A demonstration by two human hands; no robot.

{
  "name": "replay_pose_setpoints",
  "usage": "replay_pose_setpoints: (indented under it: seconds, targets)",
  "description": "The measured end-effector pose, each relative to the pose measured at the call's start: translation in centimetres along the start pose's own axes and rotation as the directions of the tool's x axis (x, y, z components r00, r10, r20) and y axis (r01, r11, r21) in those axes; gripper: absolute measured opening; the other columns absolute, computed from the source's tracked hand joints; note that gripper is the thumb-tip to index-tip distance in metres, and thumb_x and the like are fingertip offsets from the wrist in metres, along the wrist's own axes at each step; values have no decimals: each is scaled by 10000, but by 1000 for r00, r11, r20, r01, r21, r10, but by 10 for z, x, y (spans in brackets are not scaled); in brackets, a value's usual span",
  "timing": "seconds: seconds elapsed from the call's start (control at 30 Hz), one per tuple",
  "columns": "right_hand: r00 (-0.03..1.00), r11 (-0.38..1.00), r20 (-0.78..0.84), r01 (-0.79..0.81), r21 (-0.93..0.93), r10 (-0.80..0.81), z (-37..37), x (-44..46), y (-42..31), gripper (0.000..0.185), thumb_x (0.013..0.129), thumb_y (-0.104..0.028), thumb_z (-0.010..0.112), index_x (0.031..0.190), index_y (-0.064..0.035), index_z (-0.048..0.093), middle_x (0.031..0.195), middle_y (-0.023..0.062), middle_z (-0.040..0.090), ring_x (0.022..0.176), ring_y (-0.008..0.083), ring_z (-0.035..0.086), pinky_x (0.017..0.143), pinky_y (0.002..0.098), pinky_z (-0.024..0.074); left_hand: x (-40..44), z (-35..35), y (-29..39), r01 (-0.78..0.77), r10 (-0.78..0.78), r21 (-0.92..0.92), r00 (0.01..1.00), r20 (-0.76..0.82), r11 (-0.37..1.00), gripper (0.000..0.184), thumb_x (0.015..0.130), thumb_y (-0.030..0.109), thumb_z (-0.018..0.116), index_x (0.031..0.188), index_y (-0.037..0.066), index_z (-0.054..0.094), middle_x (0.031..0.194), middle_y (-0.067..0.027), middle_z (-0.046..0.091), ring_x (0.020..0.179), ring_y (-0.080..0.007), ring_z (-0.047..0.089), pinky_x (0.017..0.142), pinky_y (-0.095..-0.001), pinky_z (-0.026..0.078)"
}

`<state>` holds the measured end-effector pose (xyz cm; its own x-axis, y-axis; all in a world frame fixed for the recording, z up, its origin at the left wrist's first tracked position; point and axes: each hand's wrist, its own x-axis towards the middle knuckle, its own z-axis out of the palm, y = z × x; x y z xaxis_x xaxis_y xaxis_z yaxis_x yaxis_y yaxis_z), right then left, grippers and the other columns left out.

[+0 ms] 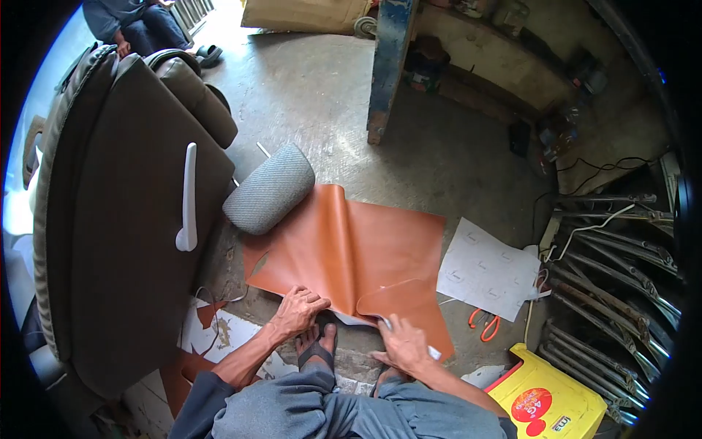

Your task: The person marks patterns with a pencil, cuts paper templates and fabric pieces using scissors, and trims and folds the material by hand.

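Observation:
A brown-orange leatherette sheet [391, 241] lies on the floor in front of me, with a raised fold down its middle. My left hand [298, 311] is closed on its near edge. My right hand [406, 344] is also at that edge, fingers pinched round a slim, pale, pen-like tool [434, 353], mostly hidden by the hand. A thin curved outline marks the sheet just beyond my right hand. Some white material shows beneath the near edge, between the hands. A grey fabric-covered cushion roll [270, 189] rests on the sheet's far left corner.
A large dark upholstered seat [139, 219] stands at left, a white handle-shaped piece [188, 197] on it. At right are printed paper [486, 267], orange-handled scissors [485, 325], a yellow box [548, 395] and stacked metal frames [607, 293]. A blue post [391, 73] stands ahead; another person [139, 25] sits far left.

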<state>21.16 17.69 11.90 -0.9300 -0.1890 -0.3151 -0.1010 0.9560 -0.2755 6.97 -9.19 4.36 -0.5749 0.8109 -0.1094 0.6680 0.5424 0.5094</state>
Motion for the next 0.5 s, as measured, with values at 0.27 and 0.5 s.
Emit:
replay_pose_setpoints:
  seconds: [0.27, 0.5]
  targets:
    - [964, 736, -218, 256, 626, -150, -108, 10, 36, 185, 902, -240, 704, 902, -55, 722, 831, 125, 531, 734, 282, 610, 646, 400, 489, 75, -260, 59, -297, 210, 262, 926, 312, 918, 138, 828, 111, 658, 962, 117, 690, 834, -83, 657, 839, -299, 701, 757, -426, 569]
    - [885, 426, -232, 42, 904, 404, -150, 45, 108, 317, 942, -241, 684, 999, 71, 706, 942, 112, 668, 935, 217, 628, 857, 315, 473, 248, -262, 151, -188, 625, 704, 648, -436, 685, 390, 879, 70, 606, 1259, 156, 624, 1183, -110, 609, 1265, -284, 529, 1158, -626, 209]
